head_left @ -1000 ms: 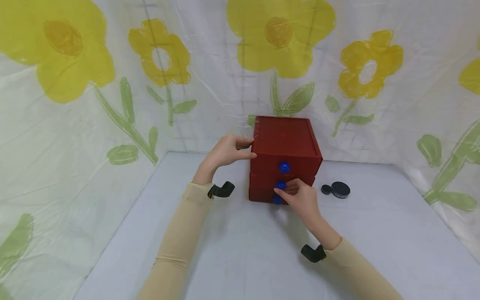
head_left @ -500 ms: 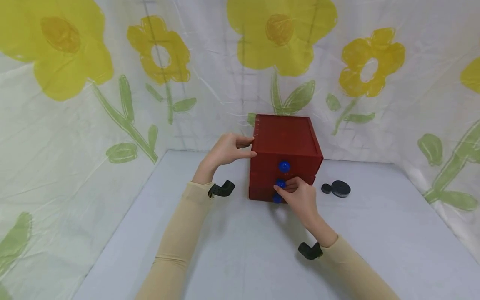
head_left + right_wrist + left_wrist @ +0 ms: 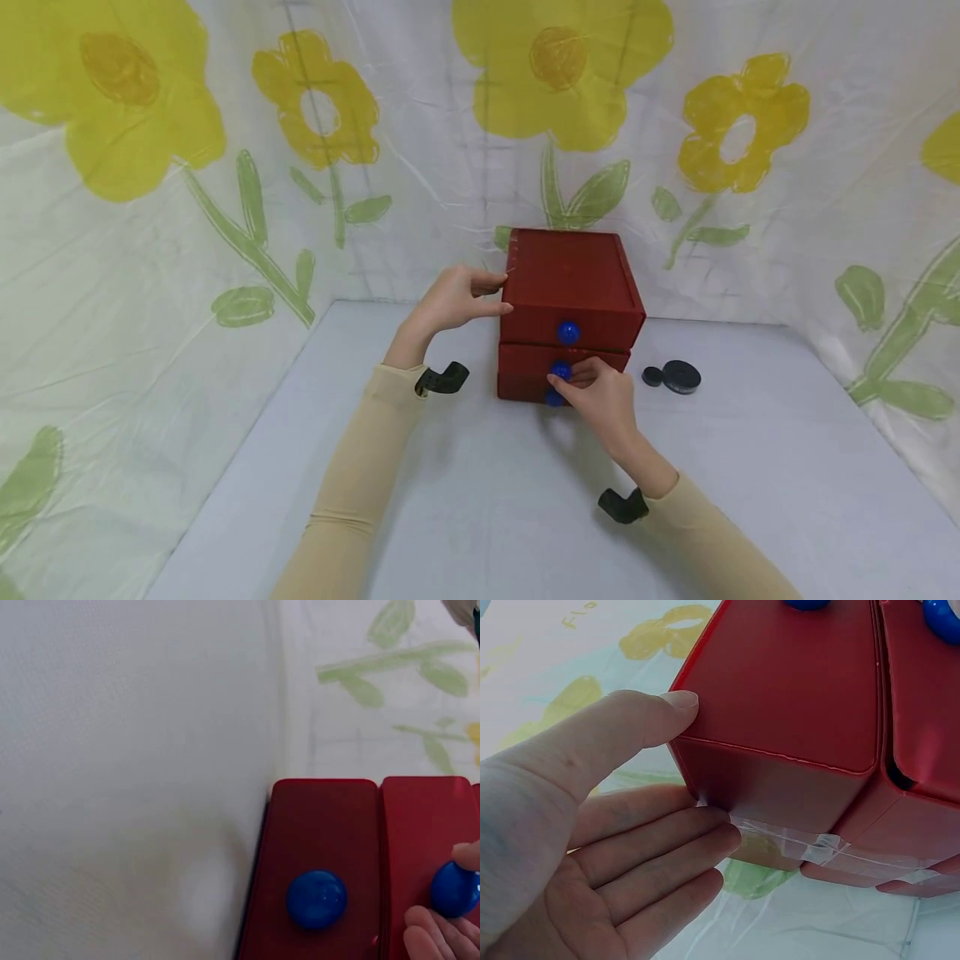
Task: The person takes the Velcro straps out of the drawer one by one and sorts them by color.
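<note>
A red chest of drawers [image 3: 573, 271] with three round blue knobs stands at the back of the table. My right hand [image 3: 603, 400] pinches the middle knob [image 3: 455, 889] between thumb and fingers. That drawer's front [image 3: 930, 712] sits slightly proud, a narrow dark gap showing along its edge. My left hand [image 3: 453, 300] is at the chest's left side, its thumb [image 3: 681, 705] against the top drawer's front edge and its extended fingers [image 3: 682, 832] by the side wall. The top knob [image 3: 568, 332] and bottom knob [image 3: 316, 900] are untouched.
Two black discs, one small [image 3: 652, 377] and one larger [image 3: 682, 377], lie on the white table [image 3: 480, 500] right of the chest. A white curtain with yellow flowers [image 3: 420, 208] hangs behind. Clear tape [image 3: 832, 851] crosses the chest.
The middle drawer has come slightly forward over the last half second, with the right hand still on its knob. The left hand has stayed in place.
</note>
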`<state>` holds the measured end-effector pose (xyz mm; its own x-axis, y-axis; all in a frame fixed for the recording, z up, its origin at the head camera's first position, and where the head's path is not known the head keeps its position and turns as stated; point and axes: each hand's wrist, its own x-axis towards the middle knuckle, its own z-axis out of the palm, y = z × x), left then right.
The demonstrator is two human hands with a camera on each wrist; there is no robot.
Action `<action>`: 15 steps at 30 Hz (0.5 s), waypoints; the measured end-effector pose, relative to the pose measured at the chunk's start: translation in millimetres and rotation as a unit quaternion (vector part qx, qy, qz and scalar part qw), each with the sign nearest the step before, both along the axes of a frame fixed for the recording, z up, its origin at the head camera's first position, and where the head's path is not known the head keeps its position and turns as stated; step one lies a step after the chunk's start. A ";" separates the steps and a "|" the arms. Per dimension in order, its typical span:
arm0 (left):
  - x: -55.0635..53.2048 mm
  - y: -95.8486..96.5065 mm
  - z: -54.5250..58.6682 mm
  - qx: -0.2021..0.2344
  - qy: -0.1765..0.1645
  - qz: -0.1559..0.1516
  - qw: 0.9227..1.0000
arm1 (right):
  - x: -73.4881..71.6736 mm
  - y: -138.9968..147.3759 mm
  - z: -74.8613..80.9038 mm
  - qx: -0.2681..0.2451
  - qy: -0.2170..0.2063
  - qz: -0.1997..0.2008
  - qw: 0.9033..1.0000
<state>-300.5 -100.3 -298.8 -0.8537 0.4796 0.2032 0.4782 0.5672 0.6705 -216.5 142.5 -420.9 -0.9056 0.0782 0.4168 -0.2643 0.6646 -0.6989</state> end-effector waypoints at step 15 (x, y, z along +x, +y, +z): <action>-1.2 -0.1 -1.3 0.001 -0.001 0.004 1.000 | 16.7 0.6 2.4 -0.012 -0.030 0.002 0.999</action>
